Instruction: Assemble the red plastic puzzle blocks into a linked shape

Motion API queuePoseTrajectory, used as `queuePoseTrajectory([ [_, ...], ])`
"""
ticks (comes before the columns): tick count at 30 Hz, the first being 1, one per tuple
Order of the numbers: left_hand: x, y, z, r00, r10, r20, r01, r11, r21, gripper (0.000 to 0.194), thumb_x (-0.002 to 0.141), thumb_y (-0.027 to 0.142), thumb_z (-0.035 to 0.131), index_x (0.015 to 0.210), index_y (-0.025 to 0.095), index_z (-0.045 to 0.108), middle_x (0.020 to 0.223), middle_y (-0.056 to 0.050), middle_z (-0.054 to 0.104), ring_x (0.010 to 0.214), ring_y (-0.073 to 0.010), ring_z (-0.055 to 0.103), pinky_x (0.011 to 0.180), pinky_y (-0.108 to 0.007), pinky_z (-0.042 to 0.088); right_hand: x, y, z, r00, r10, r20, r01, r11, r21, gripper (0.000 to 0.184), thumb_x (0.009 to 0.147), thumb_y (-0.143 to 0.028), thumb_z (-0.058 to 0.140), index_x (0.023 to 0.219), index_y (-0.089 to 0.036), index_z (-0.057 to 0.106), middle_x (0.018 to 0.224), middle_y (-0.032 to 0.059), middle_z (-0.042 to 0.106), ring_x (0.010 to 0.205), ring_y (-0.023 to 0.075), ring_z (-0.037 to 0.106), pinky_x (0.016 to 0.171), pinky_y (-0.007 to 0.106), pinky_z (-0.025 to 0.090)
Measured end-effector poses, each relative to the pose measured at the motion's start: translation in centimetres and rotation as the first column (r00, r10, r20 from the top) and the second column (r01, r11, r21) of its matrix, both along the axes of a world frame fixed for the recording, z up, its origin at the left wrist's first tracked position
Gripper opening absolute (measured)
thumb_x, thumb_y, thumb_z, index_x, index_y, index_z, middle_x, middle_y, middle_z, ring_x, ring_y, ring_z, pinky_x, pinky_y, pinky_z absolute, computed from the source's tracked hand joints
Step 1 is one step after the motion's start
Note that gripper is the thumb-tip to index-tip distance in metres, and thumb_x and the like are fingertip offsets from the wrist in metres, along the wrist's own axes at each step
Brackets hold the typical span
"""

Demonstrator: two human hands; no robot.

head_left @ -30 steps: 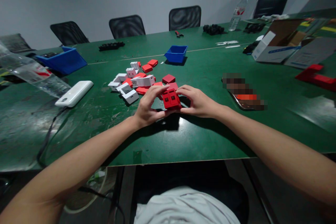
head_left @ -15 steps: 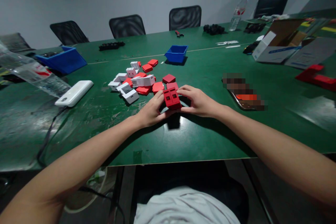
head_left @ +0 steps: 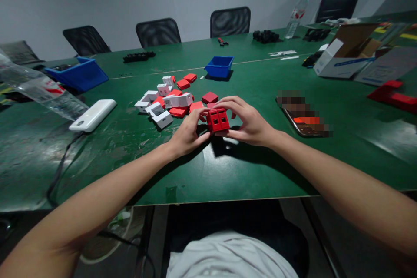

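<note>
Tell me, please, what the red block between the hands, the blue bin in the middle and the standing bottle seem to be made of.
Red block: probably hard plastic, slightly glossy; even colour, crisp openings, though painted metal is possible.
Blue bin: likely smooth moulded plastic; uniform colour, thin walls.
Standing bottle: most likely clear, shiny plastic; the wall is see-through.

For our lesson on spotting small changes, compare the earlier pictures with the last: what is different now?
The red block has shifted slightly to the right and been turned, its two square openings now facing the viewer more. The right hand has risen a little, fingers arched higher. The left hand also keeps hold; nothing was released. The loose pieces and phone stayed put.
</note>
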State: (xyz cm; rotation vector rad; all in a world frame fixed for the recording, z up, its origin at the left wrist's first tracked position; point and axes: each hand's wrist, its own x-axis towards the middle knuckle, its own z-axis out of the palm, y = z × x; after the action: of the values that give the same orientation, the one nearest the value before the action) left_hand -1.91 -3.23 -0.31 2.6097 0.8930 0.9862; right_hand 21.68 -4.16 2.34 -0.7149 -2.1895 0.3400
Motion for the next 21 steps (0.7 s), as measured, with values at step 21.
queuePoseTrajectory([
  [21,-0.06,0.35,0.00,1.000,0.028,-0.008,-0.028,0.995,-0.099,0.051,0.085,0.021,0.066,0.134,0.017,0.050,0.125,-0.015,0.064,0.115,-0.0267,0.063,0.099,-0.044,0.052,0.11,0.06,-0.13,0.998,0.062,0.015,-0.064,0.993,0.102,0.048,0.077,-0.024,0.072,0.122,-0.022,0.054,0.126,0.0137,0.059,0.118,0.0277,0.059,0.096,0.043,0.052],
])
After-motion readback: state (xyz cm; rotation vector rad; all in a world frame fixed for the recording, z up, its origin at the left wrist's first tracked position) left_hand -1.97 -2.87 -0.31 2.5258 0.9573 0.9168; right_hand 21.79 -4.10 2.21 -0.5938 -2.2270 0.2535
